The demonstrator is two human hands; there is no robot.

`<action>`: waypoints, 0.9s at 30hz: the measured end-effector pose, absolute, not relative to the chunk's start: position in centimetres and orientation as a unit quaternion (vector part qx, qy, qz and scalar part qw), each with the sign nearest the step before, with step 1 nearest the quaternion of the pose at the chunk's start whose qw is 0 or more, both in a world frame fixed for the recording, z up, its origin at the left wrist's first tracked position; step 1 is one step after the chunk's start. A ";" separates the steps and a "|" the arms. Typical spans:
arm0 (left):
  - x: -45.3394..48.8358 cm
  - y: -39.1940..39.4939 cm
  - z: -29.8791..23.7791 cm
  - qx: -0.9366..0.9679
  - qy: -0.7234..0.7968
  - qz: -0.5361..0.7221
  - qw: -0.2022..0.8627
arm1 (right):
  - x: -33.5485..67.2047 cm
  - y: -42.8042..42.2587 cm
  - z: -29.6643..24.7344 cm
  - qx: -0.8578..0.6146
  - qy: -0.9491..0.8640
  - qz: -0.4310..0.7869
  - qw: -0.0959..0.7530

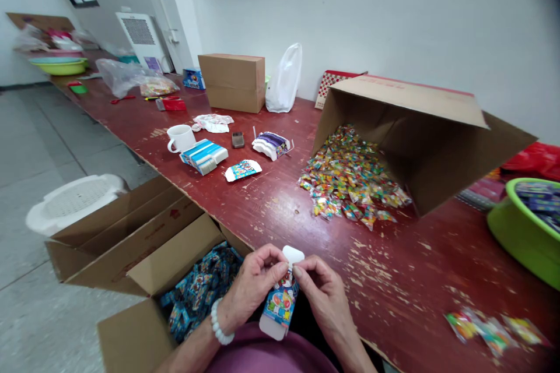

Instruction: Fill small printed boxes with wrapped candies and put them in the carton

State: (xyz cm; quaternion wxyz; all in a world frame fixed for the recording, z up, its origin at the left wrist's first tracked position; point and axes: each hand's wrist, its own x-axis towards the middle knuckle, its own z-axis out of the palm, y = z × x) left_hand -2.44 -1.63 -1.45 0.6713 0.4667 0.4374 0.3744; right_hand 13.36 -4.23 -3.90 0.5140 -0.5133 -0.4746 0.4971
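Observation:
Between my two hands is a small blue printed candy box (280,306), held over my lap at the table's edge with white end flaps showing at top and bottom. My left hand (256,280), with a pale bead bracelet at the wrist, pinches the box's upper left edge. Opposite it, my right hand (324,288) grips the upper right edge with thumb and forefinger. Both sets of fingertips meet near the top flap. Another flat candy box (243,170) lies on the table ahead.
A tipped carton (441,169) spills wrapped candies (350,178) onto the red table (280,215). Below left, an open carton (131,326) holds blue packets (201,285). A green basin (516,227) stands right, loose candy packets (494,329) nearer. A mug (181,138) and stacked flat boxes (204,155) stand left.

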 end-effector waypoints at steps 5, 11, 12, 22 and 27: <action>-2.5 -1.7 -1.7 0.470 0.435 0.376 0.670 | 13.4 -4.3 -3.9 -0.512 -0.481 0.490 0.516; -2.4 -1.7 -1.7 0.470 0.435 0.379 0.668 | 13.7 -4.4 -4.1 -0.507 -0.483 0.499 0.510; -2.4 -1.7 -1.7 0.475 0.433 0.375 0.668 | 13.8 -4.5 -4.1 -0.509 -0.483 0.501 0.506; -2.5 -1.4 -1.7 0.472 0.392 0.347 0.709 | 14.1 -4.7 -4.2 -0.508 -0.477 0.486 0.527; -2.2 -1.4 -1.6 0.453 0.399 0.359 0.712 | 14.4 -4.5 -4.1 -0.519 -0.440 0.504 0.533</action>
